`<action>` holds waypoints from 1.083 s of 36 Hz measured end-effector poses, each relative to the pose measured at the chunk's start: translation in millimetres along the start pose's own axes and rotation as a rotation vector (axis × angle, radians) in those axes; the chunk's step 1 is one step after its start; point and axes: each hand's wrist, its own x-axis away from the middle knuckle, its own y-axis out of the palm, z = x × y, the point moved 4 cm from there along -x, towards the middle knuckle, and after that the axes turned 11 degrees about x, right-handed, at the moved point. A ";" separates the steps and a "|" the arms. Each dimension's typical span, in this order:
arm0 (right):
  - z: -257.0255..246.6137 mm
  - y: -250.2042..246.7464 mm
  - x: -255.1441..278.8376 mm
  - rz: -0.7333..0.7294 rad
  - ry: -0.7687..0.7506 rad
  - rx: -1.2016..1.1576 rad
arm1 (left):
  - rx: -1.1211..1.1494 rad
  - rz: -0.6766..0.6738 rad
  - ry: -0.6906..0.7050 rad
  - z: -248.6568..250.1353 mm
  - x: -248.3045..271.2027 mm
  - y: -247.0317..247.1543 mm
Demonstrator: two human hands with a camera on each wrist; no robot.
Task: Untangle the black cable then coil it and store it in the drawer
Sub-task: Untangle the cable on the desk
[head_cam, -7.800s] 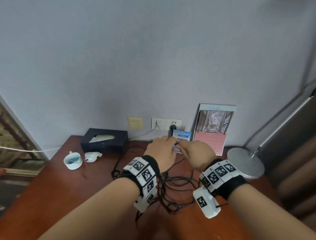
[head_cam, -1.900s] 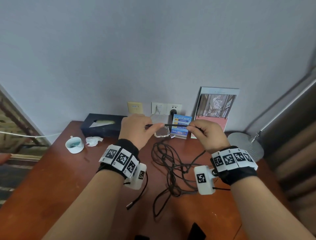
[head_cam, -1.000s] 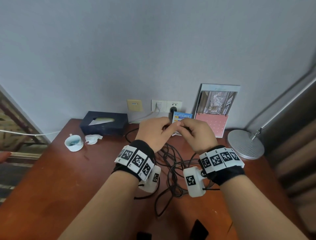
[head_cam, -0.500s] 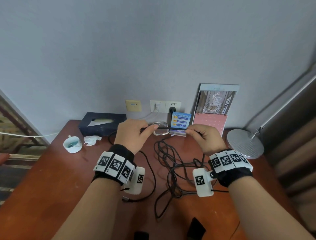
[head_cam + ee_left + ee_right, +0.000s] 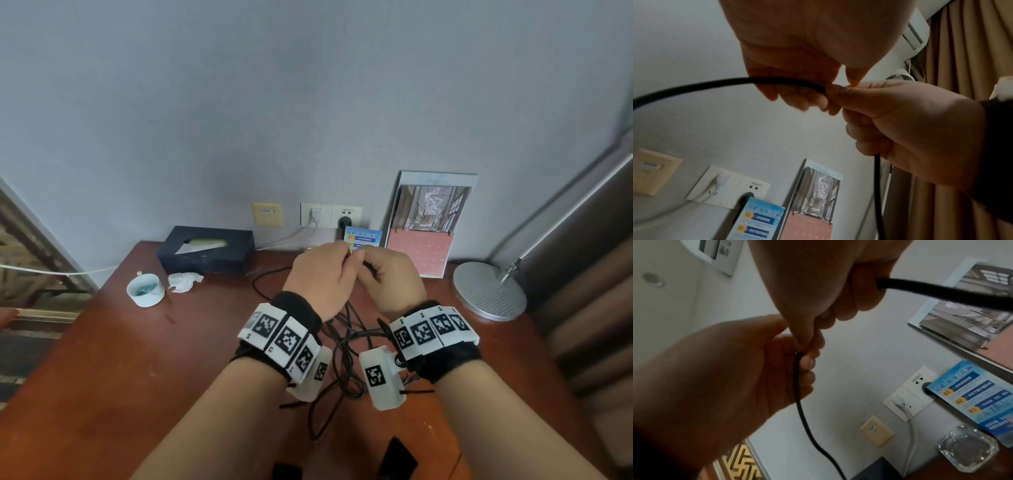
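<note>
Where hands [image 5: 352, 274] meet: black cable [image 5: 346, 342], tangled.

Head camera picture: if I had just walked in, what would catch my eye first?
Most striking are the left hand and right hand, fingertips together above the middle of the wooden desk, both pinching a black cable. Below the wrists, the rest of that cable lies in a tangled heap on the desk. Behind, a dark tissue box sits against the wall at the left and a round silver lamp base at the right.

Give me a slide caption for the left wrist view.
Both hands, left and right, pinch the black cable together before the wall sockets.
</note>
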 end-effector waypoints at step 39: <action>27.8 -6.3 16.8 -0.194 0.118 -0.132 | 0.027 0.146 -0.061 -46.8 25.7 -47.4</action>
